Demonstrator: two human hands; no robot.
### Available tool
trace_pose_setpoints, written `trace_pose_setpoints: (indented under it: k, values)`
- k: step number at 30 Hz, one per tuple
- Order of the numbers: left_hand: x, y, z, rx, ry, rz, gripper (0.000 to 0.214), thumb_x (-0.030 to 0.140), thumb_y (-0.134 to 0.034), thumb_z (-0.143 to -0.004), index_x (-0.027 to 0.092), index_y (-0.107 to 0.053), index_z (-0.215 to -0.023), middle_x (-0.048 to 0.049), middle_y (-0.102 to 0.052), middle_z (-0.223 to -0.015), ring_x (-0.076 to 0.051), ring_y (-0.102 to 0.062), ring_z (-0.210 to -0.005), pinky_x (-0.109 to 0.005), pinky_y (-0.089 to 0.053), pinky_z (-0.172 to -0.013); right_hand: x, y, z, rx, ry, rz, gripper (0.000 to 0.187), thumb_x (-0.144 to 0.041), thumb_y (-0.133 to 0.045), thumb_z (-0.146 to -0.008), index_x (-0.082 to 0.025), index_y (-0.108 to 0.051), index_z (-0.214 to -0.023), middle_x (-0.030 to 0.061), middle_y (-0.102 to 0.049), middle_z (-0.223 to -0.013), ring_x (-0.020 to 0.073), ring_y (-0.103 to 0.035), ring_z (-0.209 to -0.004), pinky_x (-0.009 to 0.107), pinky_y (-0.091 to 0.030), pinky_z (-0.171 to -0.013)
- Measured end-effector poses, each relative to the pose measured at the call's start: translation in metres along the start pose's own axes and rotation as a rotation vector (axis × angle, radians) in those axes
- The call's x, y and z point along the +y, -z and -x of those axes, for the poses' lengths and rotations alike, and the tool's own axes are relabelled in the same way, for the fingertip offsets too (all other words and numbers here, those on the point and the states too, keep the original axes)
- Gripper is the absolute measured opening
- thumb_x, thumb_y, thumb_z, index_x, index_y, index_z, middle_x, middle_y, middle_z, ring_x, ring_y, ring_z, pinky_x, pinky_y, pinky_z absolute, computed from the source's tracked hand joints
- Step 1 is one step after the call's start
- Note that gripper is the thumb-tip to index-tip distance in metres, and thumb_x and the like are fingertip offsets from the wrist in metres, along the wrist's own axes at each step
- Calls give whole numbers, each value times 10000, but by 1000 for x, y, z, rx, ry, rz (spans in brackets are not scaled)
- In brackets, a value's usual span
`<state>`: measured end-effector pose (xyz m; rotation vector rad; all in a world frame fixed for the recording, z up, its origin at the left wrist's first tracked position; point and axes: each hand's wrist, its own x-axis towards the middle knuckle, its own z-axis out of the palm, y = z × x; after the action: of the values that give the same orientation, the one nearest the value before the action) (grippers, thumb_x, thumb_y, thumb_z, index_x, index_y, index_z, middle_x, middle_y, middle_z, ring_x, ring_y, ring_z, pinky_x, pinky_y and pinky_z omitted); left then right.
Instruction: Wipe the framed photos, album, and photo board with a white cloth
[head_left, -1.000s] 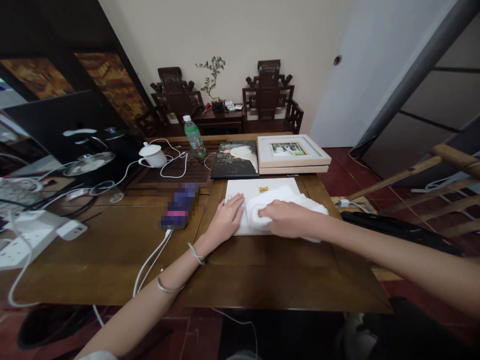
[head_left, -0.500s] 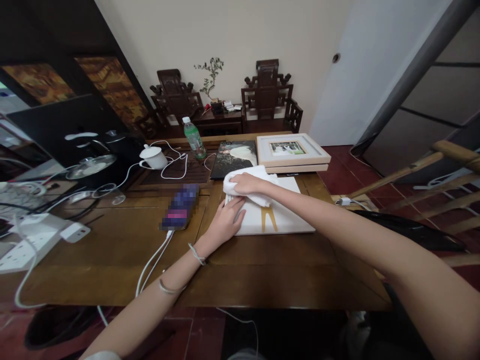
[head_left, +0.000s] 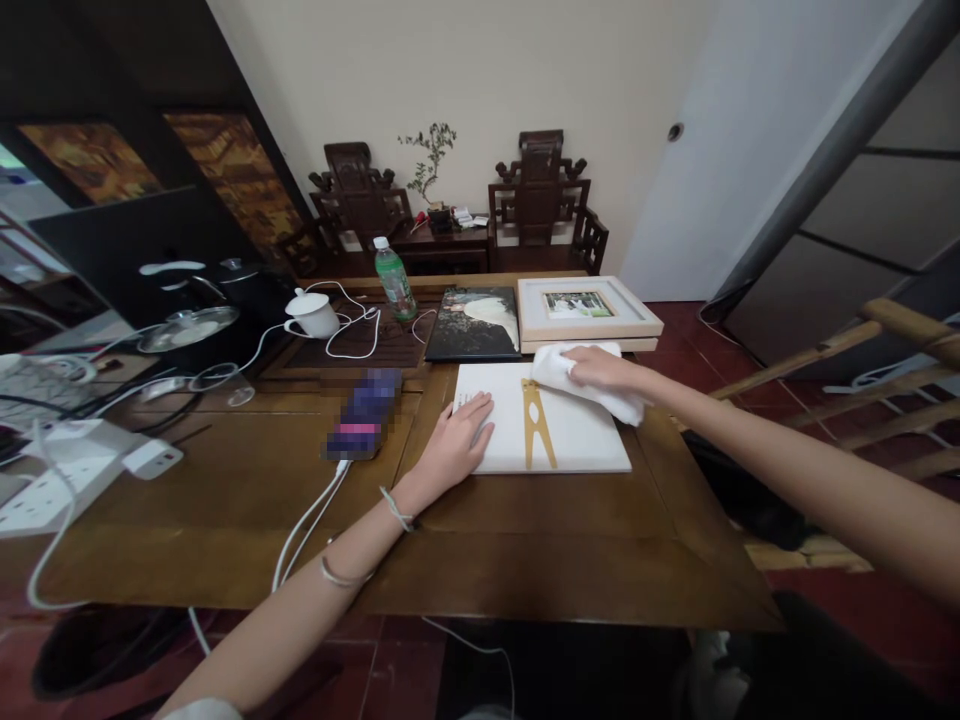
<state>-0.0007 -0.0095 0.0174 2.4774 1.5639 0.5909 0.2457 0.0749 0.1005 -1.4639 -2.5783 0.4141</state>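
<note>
A flat white book or album [head_left: 495,440] with a gold figure on its cover lies on the wooden table. My left hand [head_left: 456,437] rests flat on its left edge, fingers stretched out. A folded white cloth [head_left: 551,370] is in my right hand [head_left: 600,368], whose fingers press it onto the upper right part of the cover. Part of the cloth hangs past the cover's right edge. Just behind lie a dark album [head_left: 469,335] with a photo of a white dress and light wooden picture frames [head_left: 630,325], stacked.
Left of the book lies a phone [head_left: 367,410], blurred out, with a white cable. Further back are a lidded white cup [head_left: 311,315] and a green-labelled bottle [head_left: 394,282]. A power strip [head_left: 67,475], cables and a lidded pot [head_left: 187,330] crowd the left side.
My right hand has moved the cloth rightward across the cover, from its upper left to its upper right, uncovering the gold figure. My left hand has stayed in place.
</note>
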Motion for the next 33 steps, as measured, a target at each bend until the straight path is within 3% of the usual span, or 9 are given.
trace_pose_setpoints:
  k: [3, 7, 9, 12, 15, 19, 22, 27, 33]
  values:
    - [0, -1, 0, 12, -8, -1, 381, 229, -389, -913, 162, -496, -1273, -93, -486, -1369, -217, -386, -1311, -459, -291, -1081, 0, -15, 39, -9, 13, -17, 143, -86, -383, -652, -189, -471, -697, 71, -600, -764, 203, -552, -737, 292, -404, -667]
    - [0, -1, 0, 22, -15, -3, 373, 225, -390, -911, 164, -510, -1259, -93, -500, -1356, -212, -393, -1306, -441, -296, -1081, -26, -35, 99, -44, 40, 45, 206, -42, -372, -631, -196, -469, -727, 41, -545, -702, 221, -527, -772, 337, -384, -772]
    - [0, -1, 0, 24, -12, -7, 369, 223, -382, -913, 167, -516, -1253, -91, -506, -1351, -211, -398, -1303, -447, -297, -1079, -40, -35, 123, -107, 57, 25, 250, -18, -364, -632, -197, -487, -756, 38, -554, -728, 221, -530, -812, 350, -367, -827]
    - [-1, -2, -1, 29, -11, -4, 367, 213, -364, -918, 169, -524, -1245, -87, -515, -1344, -206, -405, -1298, -449, -304, -1075, -51, -24, 142, -219, 44, -34, 273, -15, -368, -630, -195, -511, -778, 50, -569, -777, 222, -537, -844, 318, -383, -779]
    - [-3, -3, -2, 31, -17, 0, 364, 193, -358, -916, 165, -533, -1233, -85, -521, -1338, -200, -411, -1294, -441, -311, -1073, -46, -11, 137, -277, 28, -68, 247, -36, -385, -622, -193, -518, -758, 55, -566, -777, 224, -540, -840, 301, -387, -738]
    - [-4, -3, -2, 33, -19, -1, 368, 161, -364, -903, 163, -535, -1229, -87, -524, -1335, -200, -420, -1287, -441, -321, -1066, -22, -3, 104, -275, 118, -124, 156, -71, -389, -627, -200, -459, -680, 28, -534, -706, 204, -528, -759, 297, -377, -700]
    - [-3, -3, -2, 41, -20, 5, 369, 155, -369, -898, 174, -535, -1227, -84, -527, -1332, -200, -424, -1284, -450, -326, -1061, -2, -1, 72, -238, 171, -147, 115, -95, -391, -625, -206, -414, -646, 14, -506, -657, 188, -499, -674, 298, -366, -653]
    - [-5, -2, -2, 25, -24, 17, 374, 150, -364, -897, 171, -532, -1230, -82, -519, -1340, -193, -410, -1295, -440, -320, -1069, 16, -2, 29, -110, 139, -41, 102, -130, -401, -645, -205, -458, -681, 53, -571, -762, 213, -498, -734, 317, -360, -688]
    - [-7, -3, -2, 30, -42, 21, 381, 148, -369, -892, 201, -530, -1234, -74, -523, -1337, -194, -410, -1295, -450, -328, -1063, 16, -20, 25, -27, 146, 75, 163, -92, -389, -648, -185, -490, -735, 70, -575, -750, 225, -500, -753, 324, -356, -707]
